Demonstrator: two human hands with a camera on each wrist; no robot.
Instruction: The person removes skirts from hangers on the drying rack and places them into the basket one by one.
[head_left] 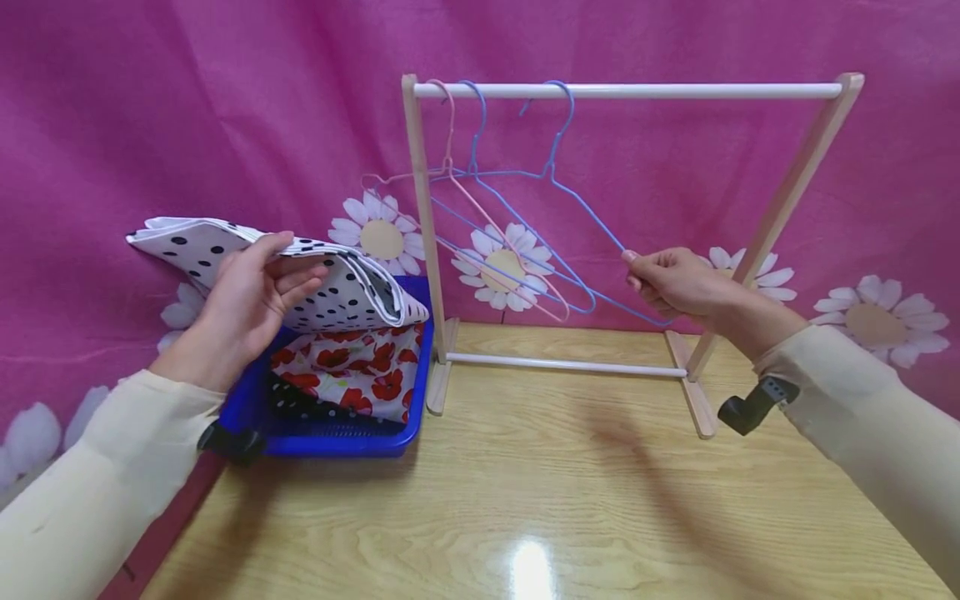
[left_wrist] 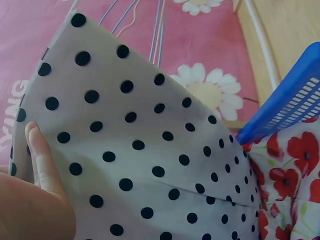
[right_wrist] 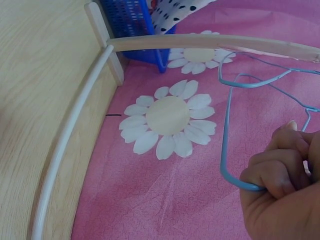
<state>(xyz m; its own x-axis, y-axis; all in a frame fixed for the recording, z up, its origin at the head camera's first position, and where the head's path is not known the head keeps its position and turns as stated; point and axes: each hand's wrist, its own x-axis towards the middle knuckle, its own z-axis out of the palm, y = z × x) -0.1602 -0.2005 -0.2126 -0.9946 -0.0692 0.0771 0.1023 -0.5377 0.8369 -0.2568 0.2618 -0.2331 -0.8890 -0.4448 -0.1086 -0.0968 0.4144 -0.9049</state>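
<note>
My left hand (head_left: 251,292) holds a folded white cloth with black polka dots (head_left: 341,292) above the basket, its thumb lying against the fabric. In the left wrist view the dotted cloth (left_wrist: 145,150) spreads broadly beside the thumb. On the right, my right hand (head_left: 678,283) grips the sloping arm of a blue wire hanger (head_left: 588,212), whose hook hangs over the rack's top rail. The right wrist view shows curled fingers around the hanger (right_wrist: 225,135). A second blue hanger (head_left: 517,221) and a pink hanger (head_left: 480,204) hang farther left on the same rail.
The rack has wooden posts (head_left: 787,200) and a white top rail (head_left: 675,91). Left of it, a blue basket (head_left: 337,446) contains a red-flowered cloth (head_left: 360,375) and a black dotted cloth (head_left: 300,402). Behind hangs a pink daisy-patterned backdrop (head_left: 262,108); below is a wood-grain tabletop (head_left: 450,508).
</note>
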